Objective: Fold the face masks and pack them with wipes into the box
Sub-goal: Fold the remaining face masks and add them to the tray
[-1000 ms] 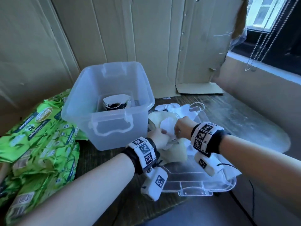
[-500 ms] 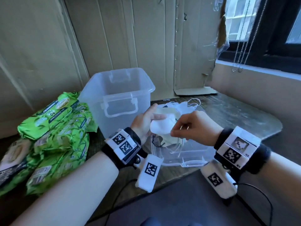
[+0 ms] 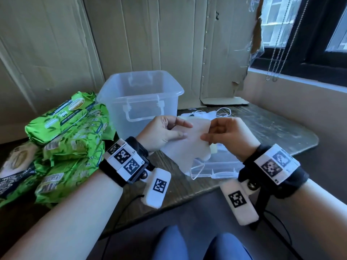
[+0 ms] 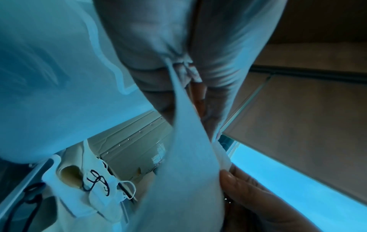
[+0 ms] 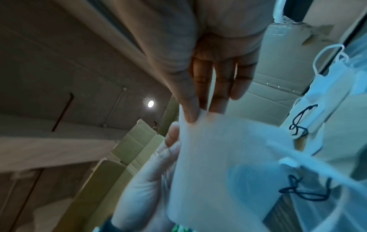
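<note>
While both hands hold it up over the table (image 3: 187, 186), a white face mask (image 3: 189, 141) hangs between the fingers: the left hand (image 3: 161, 133) pinches its upper edge with thumb against forefinger, and the right hand (image 3: 228, 136) pinches the opposite corner likewise. Soft and limp, the mask sags below the fingertips, an ear loop (image 3: 196, 170) dangling. Folding appears under way; the next move likely calls for bringing the pinched edges together. Just beyond the fingers lie more masks (image 3: 204, 115) on a clear lid (image 3: 225, 166), then the open clear box (image 3: 139, 102); green wipes packs (image 3: 62, 136) sit left of the left hand.
</note>
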Demonstrator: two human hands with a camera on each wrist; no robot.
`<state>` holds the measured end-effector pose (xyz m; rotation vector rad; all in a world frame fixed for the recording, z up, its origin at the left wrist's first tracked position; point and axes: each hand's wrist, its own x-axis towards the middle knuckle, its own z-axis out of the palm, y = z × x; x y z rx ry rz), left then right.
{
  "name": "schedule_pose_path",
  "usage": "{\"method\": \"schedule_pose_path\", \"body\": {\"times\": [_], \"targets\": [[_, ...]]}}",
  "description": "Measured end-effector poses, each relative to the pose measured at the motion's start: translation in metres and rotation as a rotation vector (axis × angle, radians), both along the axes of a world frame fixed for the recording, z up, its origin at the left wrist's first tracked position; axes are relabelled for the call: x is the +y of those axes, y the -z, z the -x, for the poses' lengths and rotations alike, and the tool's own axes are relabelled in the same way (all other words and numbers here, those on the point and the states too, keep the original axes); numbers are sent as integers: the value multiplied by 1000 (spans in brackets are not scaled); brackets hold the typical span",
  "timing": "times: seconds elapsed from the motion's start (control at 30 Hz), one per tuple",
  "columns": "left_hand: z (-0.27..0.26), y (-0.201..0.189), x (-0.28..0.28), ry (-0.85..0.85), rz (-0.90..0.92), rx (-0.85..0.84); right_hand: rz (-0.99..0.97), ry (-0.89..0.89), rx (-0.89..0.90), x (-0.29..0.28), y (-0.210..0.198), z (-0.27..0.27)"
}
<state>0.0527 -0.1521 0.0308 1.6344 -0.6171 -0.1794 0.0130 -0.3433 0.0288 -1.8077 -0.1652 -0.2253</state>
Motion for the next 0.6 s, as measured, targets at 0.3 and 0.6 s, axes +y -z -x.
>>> {"method": "schedule_pose_path", "body": {"times": [0.3, 0.6], "targets": [[17, 30, 11, -89, -59, -12, 740, -4, 231, -10, 1, -54], [31, 47, 14, -231, -65, 41, 1460, -227, 305, 6, 27, -102]]}}
